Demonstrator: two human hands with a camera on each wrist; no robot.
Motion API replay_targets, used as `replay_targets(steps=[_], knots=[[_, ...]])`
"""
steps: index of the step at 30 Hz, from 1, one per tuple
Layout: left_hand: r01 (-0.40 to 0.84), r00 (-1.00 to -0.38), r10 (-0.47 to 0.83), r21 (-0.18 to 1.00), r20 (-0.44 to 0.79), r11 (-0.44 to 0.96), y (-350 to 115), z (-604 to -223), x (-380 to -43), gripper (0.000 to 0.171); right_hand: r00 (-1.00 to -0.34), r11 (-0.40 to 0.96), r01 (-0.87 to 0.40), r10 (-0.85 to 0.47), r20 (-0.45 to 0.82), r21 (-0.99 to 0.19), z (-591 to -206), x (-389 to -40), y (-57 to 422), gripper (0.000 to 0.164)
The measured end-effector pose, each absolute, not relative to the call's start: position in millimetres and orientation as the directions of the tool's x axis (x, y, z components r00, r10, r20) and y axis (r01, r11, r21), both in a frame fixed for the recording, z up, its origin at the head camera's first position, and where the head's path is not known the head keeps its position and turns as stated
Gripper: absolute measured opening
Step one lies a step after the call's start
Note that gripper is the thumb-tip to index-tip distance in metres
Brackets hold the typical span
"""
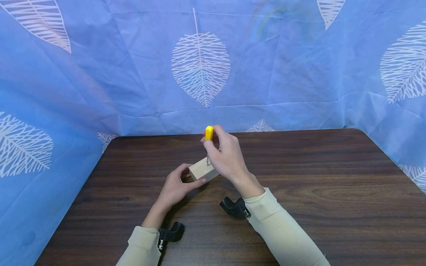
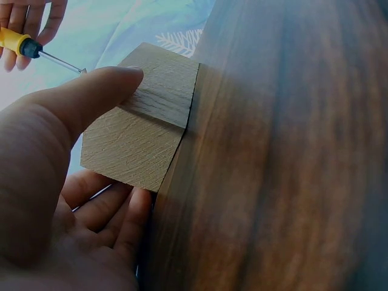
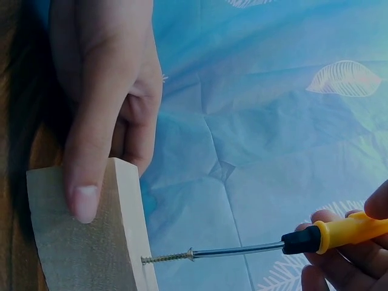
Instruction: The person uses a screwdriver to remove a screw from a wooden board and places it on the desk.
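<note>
A pale wooden block (image 1: 200,169) lies on the dark table, gripped by my left hand (image 1: 176,187) between thumb and fingers at its near left end. In the left wrist view the thumb presses along one face of the block (image 2: 136,145). From the block's upper face a screw (image 3: 167,258) stands out, its tip at the wood. The tip of a screwdriver (image 3: 357,231) with a yellow and black handle meets the screw's head. My right hand (image 1: 227,153) holds that yellow handle upright above the block, fingers and thumb around it.
The dark wood-grain table (image 1: 316,184) reaches out on both sides of the hands. Blue cloth (image 1: 139,74) with white leaf prints hangs behind and to the left and right. Black wrist mounts (image 1: 234,207) sit at both sleeve cuffs.
</note>
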State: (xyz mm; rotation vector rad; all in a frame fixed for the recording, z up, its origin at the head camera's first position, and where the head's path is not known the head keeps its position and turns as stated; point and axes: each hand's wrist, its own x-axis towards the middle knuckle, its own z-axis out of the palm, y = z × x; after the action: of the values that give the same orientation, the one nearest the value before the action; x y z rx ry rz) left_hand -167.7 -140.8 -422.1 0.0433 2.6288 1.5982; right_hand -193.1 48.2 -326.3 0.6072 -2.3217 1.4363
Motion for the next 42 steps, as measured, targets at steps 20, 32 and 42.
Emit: replay_targets(steps=[20,32,42], knots=[[-0.013,-0.998,0.052,0.887,-0.042,0.462,-139.6,-419.7,-167.7,0.050,-0.842,0.421,-0.532,-0.175,0.510,-0.734,-326.9,-194.1,48.1,0.014],[-0.010,-0.997,0.060,0.891,-0.042,0.454,-140.8,-421.9,-167.8,0.050,-0.788,0.401,-0.604,-0.172,0.591,-0.689,-328.6,-197.0,47.3,0.022],[-0.003,-0.998,0.061,0.890,-0.034,0.455,-140.1,-421.4,-167.4,0.049,-0.820,0.337,-0.567,-0.152,0.552,-0.751,-326.8,-194.6,48.0,0.020]])
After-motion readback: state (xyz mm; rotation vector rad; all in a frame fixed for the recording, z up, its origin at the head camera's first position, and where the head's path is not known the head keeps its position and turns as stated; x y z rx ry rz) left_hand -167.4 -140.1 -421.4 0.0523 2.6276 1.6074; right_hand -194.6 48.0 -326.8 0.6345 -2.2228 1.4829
